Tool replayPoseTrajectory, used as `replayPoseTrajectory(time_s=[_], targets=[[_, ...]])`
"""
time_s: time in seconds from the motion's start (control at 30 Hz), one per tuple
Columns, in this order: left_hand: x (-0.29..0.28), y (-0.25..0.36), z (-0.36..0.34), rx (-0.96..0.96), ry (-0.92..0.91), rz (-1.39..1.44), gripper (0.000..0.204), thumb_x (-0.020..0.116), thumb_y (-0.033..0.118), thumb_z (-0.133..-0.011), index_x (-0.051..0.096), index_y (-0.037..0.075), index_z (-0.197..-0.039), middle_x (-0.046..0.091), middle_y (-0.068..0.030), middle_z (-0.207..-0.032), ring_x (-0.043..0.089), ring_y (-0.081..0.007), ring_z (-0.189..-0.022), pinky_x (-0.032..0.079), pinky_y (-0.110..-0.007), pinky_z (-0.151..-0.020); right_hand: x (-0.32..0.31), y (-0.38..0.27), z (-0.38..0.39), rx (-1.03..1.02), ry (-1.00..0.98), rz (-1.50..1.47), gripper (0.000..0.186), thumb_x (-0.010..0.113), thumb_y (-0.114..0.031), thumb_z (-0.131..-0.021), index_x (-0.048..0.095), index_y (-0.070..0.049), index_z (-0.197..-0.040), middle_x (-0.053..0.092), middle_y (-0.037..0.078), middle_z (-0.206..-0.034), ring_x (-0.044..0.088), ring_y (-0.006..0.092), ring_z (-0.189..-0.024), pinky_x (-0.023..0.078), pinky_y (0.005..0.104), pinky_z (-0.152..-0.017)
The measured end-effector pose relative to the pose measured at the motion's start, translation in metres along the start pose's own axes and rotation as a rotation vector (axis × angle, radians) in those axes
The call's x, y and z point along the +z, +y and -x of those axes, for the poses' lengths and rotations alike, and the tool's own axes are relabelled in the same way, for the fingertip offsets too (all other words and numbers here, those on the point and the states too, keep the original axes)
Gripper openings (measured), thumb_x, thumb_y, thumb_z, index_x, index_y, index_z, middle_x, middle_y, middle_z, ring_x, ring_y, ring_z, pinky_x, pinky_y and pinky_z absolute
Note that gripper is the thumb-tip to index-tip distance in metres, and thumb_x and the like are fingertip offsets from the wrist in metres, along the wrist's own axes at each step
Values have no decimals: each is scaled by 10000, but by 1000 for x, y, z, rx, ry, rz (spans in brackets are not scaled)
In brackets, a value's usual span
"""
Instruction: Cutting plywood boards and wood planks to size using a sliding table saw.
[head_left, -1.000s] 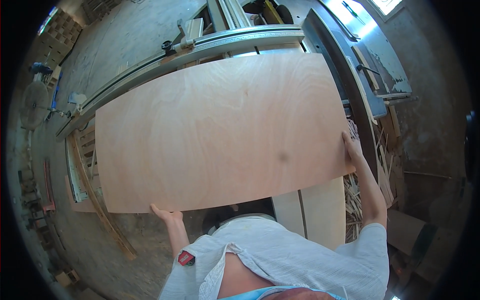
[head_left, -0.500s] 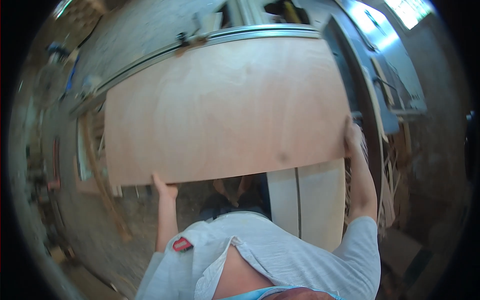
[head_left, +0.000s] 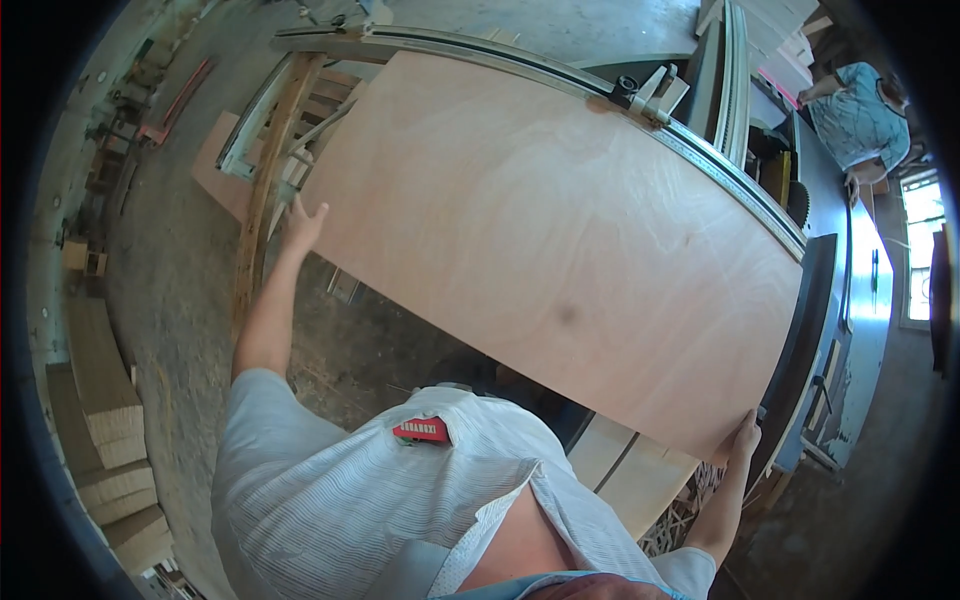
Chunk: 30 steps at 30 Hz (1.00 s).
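A large, pale pinkish plywood sheet (head_left: 520,220) lies in front of me, its far edge along a metal fence rail (head_left: 720,165). At the sheet's near left corner is my left hand (head_left: 303,228), with thumb and fingers apart; whether it presses on the edge is hard to see. My right hand (head_left: 742,440) grips the near right corner, its fingers partly hidden. A black sliding stop (head_left: 645,95) sits on the rail. Under the sheet's near right part shows a light-coloured flat panel (head_left: 650,480) with a dark slot.
A wooden beam (head_left: 268,190) runs along the left of the sheet. To the right stands a machine table with a dark edge (head_left: 800,340). Another person (head_left: 862,115) is at the far right. Stacked boards (head_left: 105,390) lie on the floor at left.
My view has turned, so the sheet now appears slanted. My left hand has moved from the near edge to the left corner and its fingers have spread. My right hand stays at the right side.
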<state>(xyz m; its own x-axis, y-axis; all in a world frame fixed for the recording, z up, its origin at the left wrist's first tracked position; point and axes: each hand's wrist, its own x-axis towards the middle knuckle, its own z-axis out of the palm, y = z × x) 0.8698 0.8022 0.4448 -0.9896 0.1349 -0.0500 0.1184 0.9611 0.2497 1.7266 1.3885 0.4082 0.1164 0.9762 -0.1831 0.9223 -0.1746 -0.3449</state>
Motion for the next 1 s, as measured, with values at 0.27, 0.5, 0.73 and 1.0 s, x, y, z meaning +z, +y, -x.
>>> replayPoseTrajectory(time_s=[0.27, 0.5, 0.73, 1.0], targets=[[0, -31, -112, -102, -485, 445, 552, 595, 413, -990, 600, -70, -1256, 669, -131, -1166, 634, -221, -1054, 483, -369, -911, -5, -2, -11, 240, -91, -327, 513, 581, -412, -1002, 579, -76, -616, 465, -21, -554, 419, 117, -520, 325, 332, -528], [-2, -36, -119, 51, -532, 305, 548, 608, 445, -973, 653, -74, -1144, 708, -108, -1021, 647, -185, -935, 502, -362, -852, -17, -38, 6, 441, -352, -851, 474, 556, -435, -1006, 585, -26, -1243, 601, 102, -1224, 550, 273, -1124, 424, 424, -968], [4, -38, -134, 26, -578, 345, 504, 600, 452, -986, 679, -45, -1002, 681, -58, -916, 638, -162, -823, 508, -352, -730, -11, -11, -18, 417, -166, -340, 535, 636, -470, -930, 685, 59, -988, 657, 78, -891, 612, 188, -803, 488, 384, -705], [-25, 26, -147, 56, -461, -85, 568, 647, 292, -941, 521, -70, -1360, 650, -199, -1228, 635, -320, -1137, 507, -436, -935, 12, -26, 5, 193, 125, -88, 655, 455, -564, -1003, 735, 23, -920, 726, 194, -880, 698, 343, -854, 502, 448, -771]])
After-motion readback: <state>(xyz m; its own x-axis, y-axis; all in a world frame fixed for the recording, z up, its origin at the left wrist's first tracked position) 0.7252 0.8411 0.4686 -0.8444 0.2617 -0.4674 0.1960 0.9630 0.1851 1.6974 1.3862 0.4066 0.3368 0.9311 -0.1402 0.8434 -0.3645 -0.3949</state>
